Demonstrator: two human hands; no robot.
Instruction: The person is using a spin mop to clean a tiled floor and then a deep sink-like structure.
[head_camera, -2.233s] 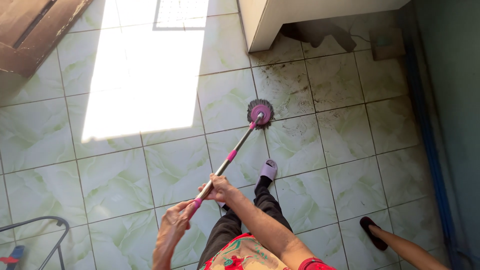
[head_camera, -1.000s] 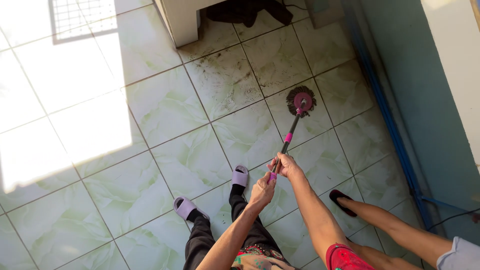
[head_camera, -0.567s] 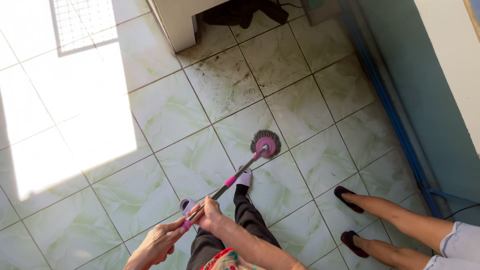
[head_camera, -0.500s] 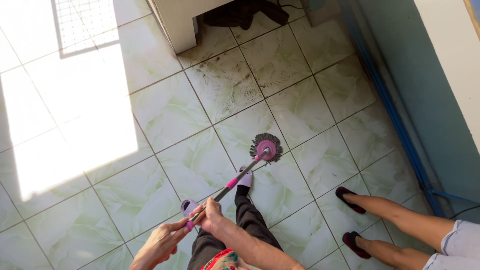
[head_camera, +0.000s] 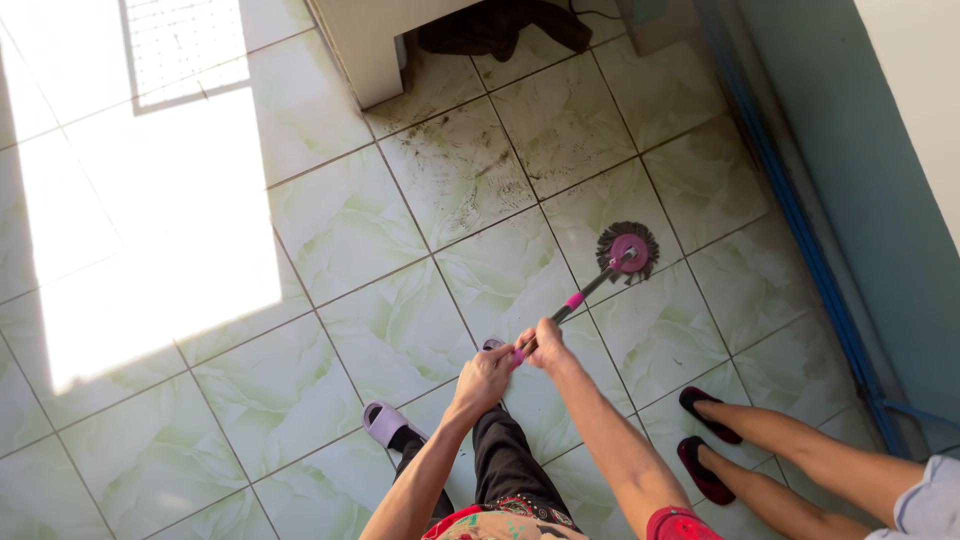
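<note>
Mop head (head_camera: 627, 252) shifted right of centre since before; I note both hands, left (head_camera: 484, 378) and right (head_camera: 545, 345), clenched on its handle (head_camera: 566, 308), grime upper-centre still unmopped.

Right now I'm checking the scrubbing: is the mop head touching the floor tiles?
Touching. The head view shows the mop head spread flat on the floor tiles, with both hands on the handle.

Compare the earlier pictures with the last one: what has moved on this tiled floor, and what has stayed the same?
The mop head has swung to the person's right, from the tile ahead of the feet toward the blue wall, stopping beside the dirty tile. Both hands have kept their hold on the mop handle: left hand lower, right hand above. A second person's legs still stand at the right. The dirt patch remains.
</note>
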